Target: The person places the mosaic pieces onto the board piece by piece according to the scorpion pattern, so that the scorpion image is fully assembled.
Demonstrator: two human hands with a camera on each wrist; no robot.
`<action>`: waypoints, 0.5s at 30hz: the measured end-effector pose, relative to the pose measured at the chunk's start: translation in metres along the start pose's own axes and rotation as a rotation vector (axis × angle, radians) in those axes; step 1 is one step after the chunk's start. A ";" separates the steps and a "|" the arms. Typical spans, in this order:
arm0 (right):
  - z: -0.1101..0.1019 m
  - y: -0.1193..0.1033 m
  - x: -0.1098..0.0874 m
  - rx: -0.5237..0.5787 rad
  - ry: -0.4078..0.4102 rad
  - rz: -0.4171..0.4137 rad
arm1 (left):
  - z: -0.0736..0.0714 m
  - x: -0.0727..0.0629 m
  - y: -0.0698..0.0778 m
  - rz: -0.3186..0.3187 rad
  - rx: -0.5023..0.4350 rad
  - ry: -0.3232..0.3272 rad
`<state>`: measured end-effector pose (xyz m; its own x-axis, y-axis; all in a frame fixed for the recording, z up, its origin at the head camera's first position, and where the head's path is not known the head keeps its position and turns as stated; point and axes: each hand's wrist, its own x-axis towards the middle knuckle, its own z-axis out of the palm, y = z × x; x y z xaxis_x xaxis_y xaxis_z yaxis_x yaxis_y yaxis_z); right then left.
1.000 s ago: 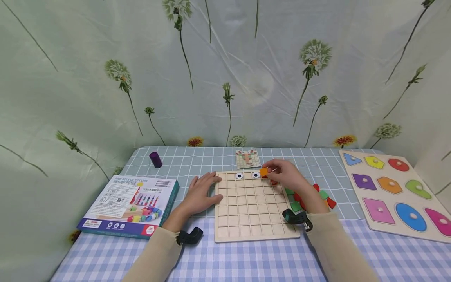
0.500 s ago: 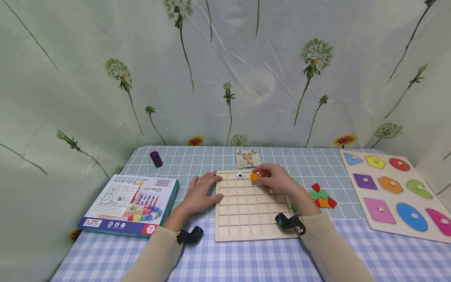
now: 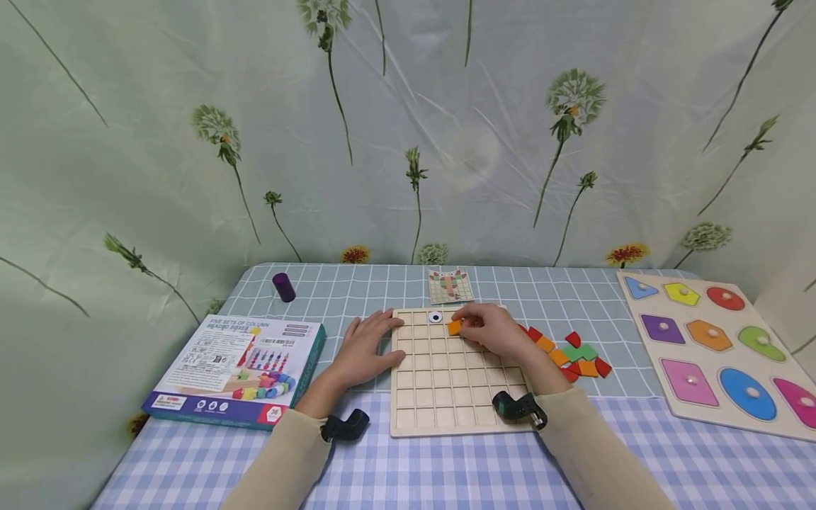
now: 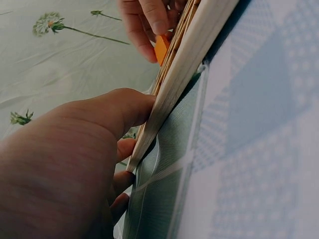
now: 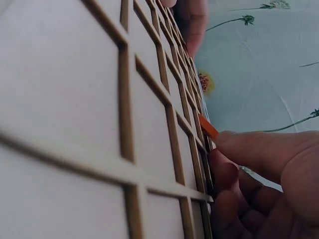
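Observation:
A wooden grid board [image 3: 440, 395] lies in front of me in the head view. My right hand [image 3: 499, 333] pinches an orange square tile [image 3: 454, 328] between thumb and fingers, over the upper rows of cells. In the right wrist view that orange tile [image 5: 208, 127] is tilted, one edge at the grid. Spread along the board's left edge, my left hand [image 3: 365, 352] touches it with thumb and fingertips. The left wrist view has the left thumb [image 4: 134, 107] against the board's rim. One eye tile [image 3: 435, 317] sits in the top row; the right hand covers the cells beside it.
Behind the board lies a small pattern card [image 3: 450, 286]. Loose red, orange and green tiles [image 3: 579, 352] are heaped at its right. A knob puzzle board [image 3: 714, 354] is far right, a boxed toy [image 3: 236, 372] left, a purple cylinder [image 3: 283, 287] at back left.
The right hand has moved left with the orange tile, from the board's upper right corner to the cells near the eye tile, now hiding the second eye tile. The left hand has stayed put.

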<state>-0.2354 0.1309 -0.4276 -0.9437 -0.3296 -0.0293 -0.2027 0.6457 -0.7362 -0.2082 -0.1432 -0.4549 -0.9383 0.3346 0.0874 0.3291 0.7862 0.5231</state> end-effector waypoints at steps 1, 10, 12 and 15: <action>0.000 -0.001 0.000 -0.014 0.005 -0.006 | 0.000 0.000 0.000 0.000 0.002 -0.001; 0.003 -0.003 -0.001 -0.054 0.020 -0.030 | -0.001 0.000 0.000 -0.002 0.004 -0.004; 0.003 -0.002 -0.001 -0.056 0.015 -0.032 | -0.001 -0.001 0.001 0.000 0.002 -0.006; 0.003 -0.003 -0.001 -0.059 0.005 -0.036 | -0.001 -0.001 0.000 0.004 0.003 -0.003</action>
<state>-0.2329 0.1278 -0.4273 -0.9369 -0.3496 0.0002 -0.2514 0.6734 -0.6952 -0.2075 -0.1437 -0.4542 -0.9367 0.3392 0.0871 0.3331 0.7862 0.5205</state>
